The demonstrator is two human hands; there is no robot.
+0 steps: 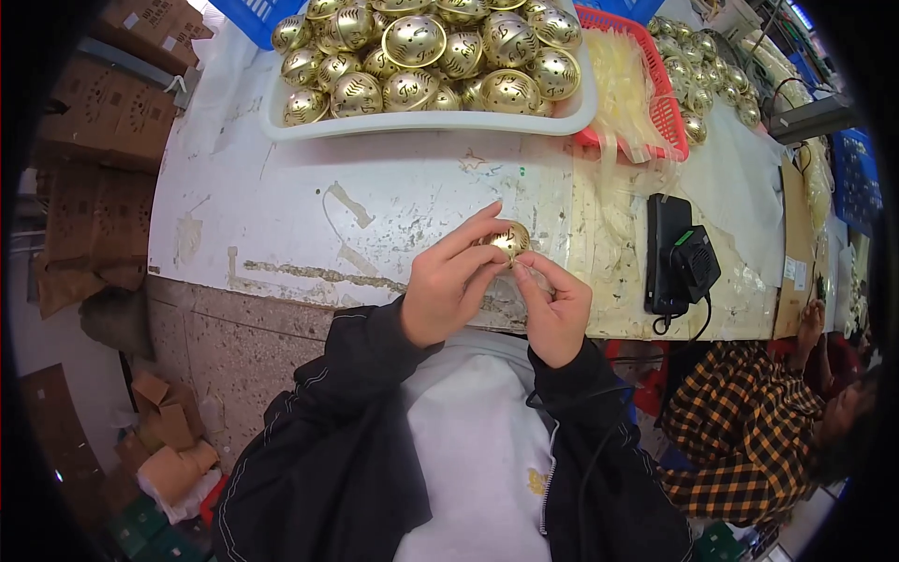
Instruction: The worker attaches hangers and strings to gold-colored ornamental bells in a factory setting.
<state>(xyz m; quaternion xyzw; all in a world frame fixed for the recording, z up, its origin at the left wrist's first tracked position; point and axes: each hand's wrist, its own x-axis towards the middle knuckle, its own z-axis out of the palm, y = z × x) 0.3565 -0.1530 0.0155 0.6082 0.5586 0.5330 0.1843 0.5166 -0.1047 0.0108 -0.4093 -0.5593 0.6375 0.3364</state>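
Observation:
Near the table's front edge, my left hand point(457, 272) holds a round gold jingle bell point(511, 240) with dark cut-out marks. Its fingers curl over the bell's left side, while the index finger points up and away. My right hand point(556, 304) pinches with thumb and index finger at the bell's lower right edge. Whatever lies between those fingertips is too small to make out. Beyond my hands, a white tray point(421, 125) is heaped with similar gold bells point(415, 41).
Right of the tray, a red basket point(663, 112) holds pale translucent strips point(626, 89). More bells point(698, 70) lie behind it. A black device point(691, 258) with a cable rests on the table point(281, 215) at right. A person in a checked shirt point(749, 431) sits nearby. Cartons point(103, 117) stand left.

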